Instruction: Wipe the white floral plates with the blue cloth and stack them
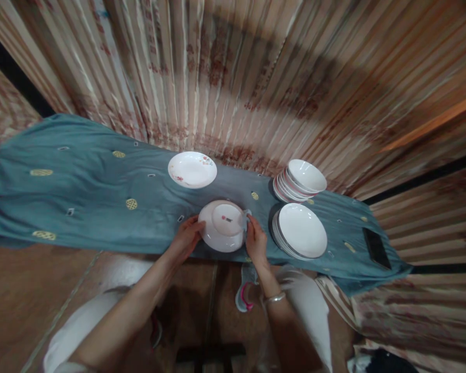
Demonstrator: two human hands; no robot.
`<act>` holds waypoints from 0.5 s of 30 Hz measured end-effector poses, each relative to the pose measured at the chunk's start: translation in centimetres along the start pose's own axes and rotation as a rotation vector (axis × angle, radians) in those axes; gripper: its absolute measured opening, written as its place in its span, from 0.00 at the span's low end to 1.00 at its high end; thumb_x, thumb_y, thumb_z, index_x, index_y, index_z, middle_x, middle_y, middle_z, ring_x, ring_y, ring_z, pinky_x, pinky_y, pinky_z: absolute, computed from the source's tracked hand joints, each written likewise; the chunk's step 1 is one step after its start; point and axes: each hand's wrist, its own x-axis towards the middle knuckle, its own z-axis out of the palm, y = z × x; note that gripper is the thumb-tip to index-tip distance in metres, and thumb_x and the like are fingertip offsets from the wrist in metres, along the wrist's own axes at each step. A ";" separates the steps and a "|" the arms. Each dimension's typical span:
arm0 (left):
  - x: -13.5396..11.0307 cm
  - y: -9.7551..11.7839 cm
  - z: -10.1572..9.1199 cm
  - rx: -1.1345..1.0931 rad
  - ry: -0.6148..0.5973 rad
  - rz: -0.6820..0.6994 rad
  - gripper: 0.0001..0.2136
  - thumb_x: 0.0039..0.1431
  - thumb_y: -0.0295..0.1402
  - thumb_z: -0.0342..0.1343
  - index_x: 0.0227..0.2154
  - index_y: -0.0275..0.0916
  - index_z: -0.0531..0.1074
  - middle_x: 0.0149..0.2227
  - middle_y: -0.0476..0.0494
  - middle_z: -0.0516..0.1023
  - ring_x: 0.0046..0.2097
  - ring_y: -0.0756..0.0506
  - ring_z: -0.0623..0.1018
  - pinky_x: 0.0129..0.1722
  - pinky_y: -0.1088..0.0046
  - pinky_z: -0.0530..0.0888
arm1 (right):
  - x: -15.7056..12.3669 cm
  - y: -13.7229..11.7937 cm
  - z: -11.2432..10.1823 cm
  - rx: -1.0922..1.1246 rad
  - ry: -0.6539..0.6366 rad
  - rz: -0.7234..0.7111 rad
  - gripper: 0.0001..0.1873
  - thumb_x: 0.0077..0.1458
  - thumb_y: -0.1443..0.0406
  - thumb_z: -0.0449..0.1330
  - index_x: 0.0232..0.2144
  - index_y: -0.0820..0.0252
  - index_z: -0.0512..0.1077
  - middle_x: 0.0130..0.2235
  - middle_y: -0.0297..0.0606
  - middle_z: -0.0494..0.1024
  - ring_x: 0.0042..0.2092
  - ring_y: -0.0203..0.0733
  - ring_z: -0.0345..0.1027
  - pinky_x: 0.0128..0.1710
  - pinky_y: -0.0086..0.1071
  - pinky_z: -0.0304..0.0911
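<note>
A white plate [217,235] lies upside down near the front edge of a table covered with a blue-green cloth [93,197]. My left hand [186,238] grips the plate's left rim, fingers curled on it. My right hand [255,239] is at the plate's right rim, closed on a small pale cloth [246,216] pressed against the plate. A bracelet sits on my right wrist.
A white plate with a flower pattern [192,169] lies further back. A stack of flat white plates [300,231] stands to the right, and a stack of bowls [301,180] behind it. A dark phone [376,247] lies at the cloth's right end. Striped curtains hang behind.
</note>
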 end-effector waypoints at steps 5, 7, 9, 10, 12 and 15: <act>0.4 0.1 -0.1 0.010 -0.015 -0.003 0.17 0.32 0.28 0.70 0.31 0.32 0.79 0.27 0.45 0.80 0.29 0.49 0.74 0.29 0.73 0.71 | -2.9 -1.2 -0.2 -0.049 0.015 0.016 0.26 0.69 0.58 0.43 0.59 0.63 0.70 0.58 0.51 0.76 0.61 0.48 0.67 0.63 0.48 0.62; 0.4 0.1 0.0 0.008 -0.008 0.000 0.17 0.32 0.28 0.70 0.30 0.32 0.79 0.27 0.45 0.80 0.28 0.49 0.74 0.28 0.73 0.71 | -4.1 -1.9 -0.1 -0.049 0.014 0.033 0.27 0.69 0.59 0.42 0.63 0.64 0.66 0.61 0.52 0.71 0.66 0.50 0.60 0.65 0.52 0.57; 0.5 0.0 0.2 -0.006 0.005 0.008 0.16 0.31 0.27 0.69 0.30 0.34 0.79 0.26 0.46 0.80 0.28 0.49 0.74 0.28 0.73 0.71 | -5.3 -2.5 0.2 -0.048 0.006 0.053 0.28 0.70 0.59 0.41 0.65 0.65 0.61 0.65 0.54 0.66 0.69 0.51 0.53 0.67 0.55 0.53; 0.5 0.0 0.3 -0.017 0.013 0.013 0.16 0.31 0.27 0.69 0.30 0.34 0.78 0.26 0.46 0.80 0.28 0.49 0.74 0.28 0.73 0.71 | -5.8 -2.8 0.4 -0.051 -0.001 0.059 0.29 0.70 0.60 0.40 0.66 0.65 0.59 0.67 0.54 0.63 0.70 0.52 0.50 0.67 0.57 0.52; 0.5 0.0 0.4 -0.032 0.018 0.016 0.16 0.31 0.26 0.68 0.30 0.35 0.78 0.26 0.47 0.79 0.28 0.49 0.74 0.28 0.73 0.71 | -6.8 -3.4 0.7 -0.066 -0.022 0.061 0.29 0.70 0.60 0.40 0.68 0.67 0.56 0.69 0.55 0.58 0.72 0.53 0.46 0.67 0.59 0.50; 0.5 0.0 0.4 -0.034 0.013 0.017 0.17 0.31 0.26 0.68 0.31 0.34 0.78 0.26 0.47 0.79 0.29 0.48 0.74 0.29 0.72 0.70 | -8.2 -4.2 1.1 -0.115 -0.062 0.024 0.30 0.70 0.63 0.40 0.70 0.64 0.50 0.73 0.53 0.47 0.73 0.54 0.41 0.67 0.60 0.50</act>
